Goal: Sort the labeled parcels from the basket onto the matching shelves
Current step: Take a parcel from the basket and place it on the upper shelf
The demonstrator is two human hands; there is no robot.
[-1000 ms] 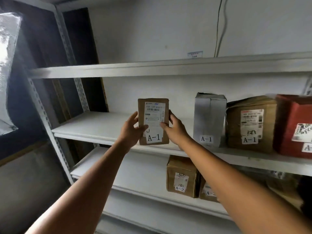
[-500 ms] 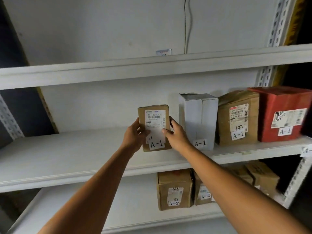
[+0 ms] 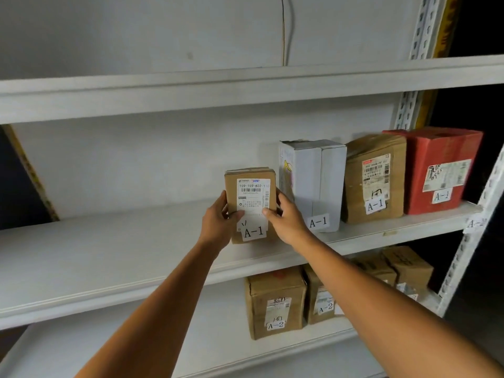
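A small brown cardboard parcel (image 3: pixel 249 186) with a white shipping label and an "A-1" sticker stands upright on the middle white shelf (image 3: pixel 122 257). My left hand (image 3: pixel 218 222) grips its left edge with the thumb on the front. My right hand (image 3: pixel 283 216) grips its right edge, thumb also on the label. The parcel sits just left of a white box (image 3: pixel 316 181) marked A-1. The basket is out of view.
Right of the white box stand a brown A-1 parcel (image 3: pixel 373 178) and a red A-1 box (image 3: pixel 436 170). The lower shelf (image 3: pixel 191 350) holds brown boxes marked A-2 (image 3: pixel 275 304). A perforated upright (image 3: pixel 469 241) bounds the right end. The top shelf (image 3: pixel 218 85) runs overhead.
Both hands have carried the parcel right and back, from in front of the shelf edge to a spot on the shelf beside the white box. The view has swung right and closer.
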